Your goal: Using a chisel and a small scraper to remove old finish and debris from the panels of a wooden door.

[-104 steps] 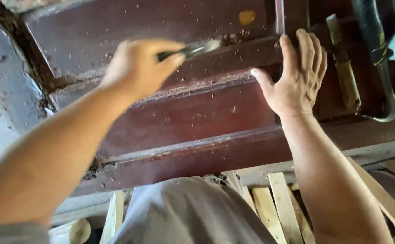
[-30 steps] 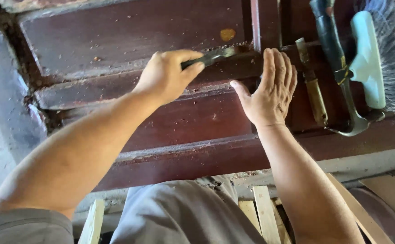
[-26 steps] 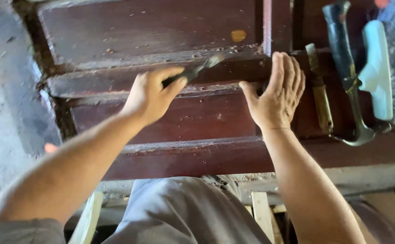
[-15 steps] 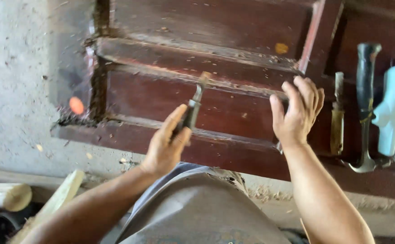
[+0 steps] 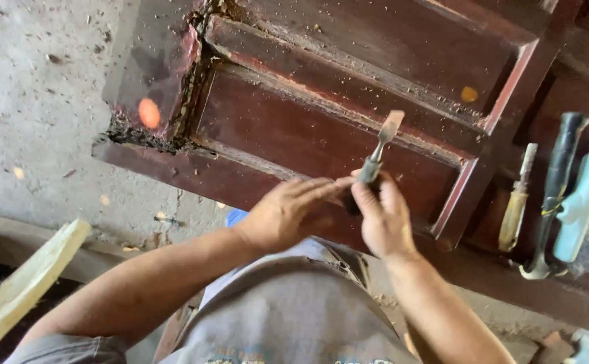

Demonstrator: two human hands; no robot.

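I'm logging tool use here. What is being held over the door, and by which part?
A chisel, held by its handle: the right hand wraps the grip, and the left hand touches it with its fingertips. The blade points away, above the wooden door.
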